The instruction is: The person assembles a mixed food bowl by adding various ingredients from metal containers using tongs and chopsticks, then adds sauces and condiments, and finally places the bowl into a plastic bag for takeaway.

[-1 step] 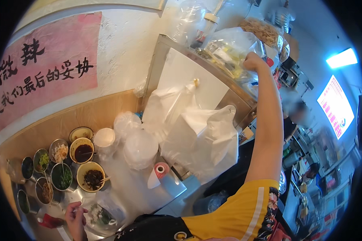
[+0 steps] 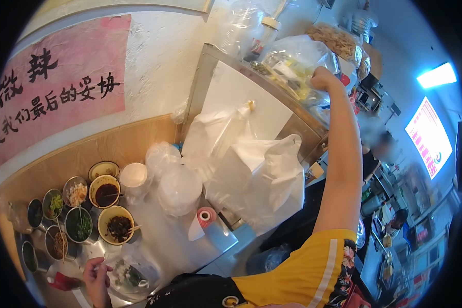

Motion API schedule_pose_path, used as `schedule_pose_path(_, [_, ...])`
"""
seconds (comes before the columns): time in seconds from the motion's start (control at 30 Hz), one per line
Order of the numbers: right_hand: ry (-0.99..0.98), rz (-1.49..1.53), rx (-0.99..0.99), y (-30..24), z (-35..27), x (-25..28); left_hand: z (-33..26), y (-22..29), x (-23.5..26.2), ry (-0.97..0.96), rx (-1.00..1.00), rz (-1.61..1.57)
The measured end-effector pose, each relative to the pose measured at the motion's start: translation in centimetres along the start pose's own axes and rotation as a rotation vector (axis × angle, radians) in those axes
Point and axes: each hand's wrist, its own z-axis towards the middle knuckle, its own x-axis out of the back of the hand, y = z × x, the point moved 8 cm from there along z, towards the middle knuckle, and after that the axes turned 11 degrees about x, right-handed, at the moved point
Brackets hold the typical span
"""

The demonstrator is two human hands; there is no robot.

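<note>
My right arm is stretched up to the top of a metal cabinet. There my right hand [image 2: 324, 78] is closed at the edge of a large clear plastic bag [image 2: 292, 64] with yellow-green packets inside; what its fingers hold is hidden. Low on the left, my left hand [image 2: 96, 277] has its fingers curled together at the rim of a clear plastic bag of food [image 2: 131, 274], pinching the film. White and dark green pieces show through that bag, which rests on the metal counter. Beside my left hand lies a red object [image 2: 64, 281], its kind unclear.
Several bowls stand at the left, among them one of dark sauce [image 2: 106, 194] and one of chopped greens [image 2: 79, 225]. Stacked white lids [image 2: 179, 189], a red-and-white roll [image 2: 205, 216] and hanging white plastic bags [image 2: 262, 177] are nearby. A co-worker [image 2: 372, 161] stands at the right.
</note>
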Motion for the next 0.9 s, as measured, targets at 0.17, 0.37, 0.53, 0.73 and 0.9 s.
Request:
schedule_pose_path(0.17, [0.116,-0.021,-0.051,-0.9,-0.8,2.8,-0.3,-1.0,-0.1,-0.025,0.044,-0.029])
schedule_pose_path(0.37, [0.244,0.033,-0.069,-0.2,-1.0,4.4,-0.2,-1.4,0.3,-0.008,0.036,-0.081])
schedule_pose_path(0.53, [0.456,0.074,-0.057,0.2,-1.7,6.6,0.1,-1.8,0.4,-0.010,0.062,-0.068])
schedule_pose_path(0.73, [-0.116,0.567,-0.080,-2.1,-4.7,3.6,0.2,-1.9,0.6,0.002,0.079,-0.071])
schedule_pose_path(0.9, [-0.147,0.085,-0.002,-2.3,-4.4,3.3,0.5,-1.9,-0.1,-0.010,0.087,-0.024])
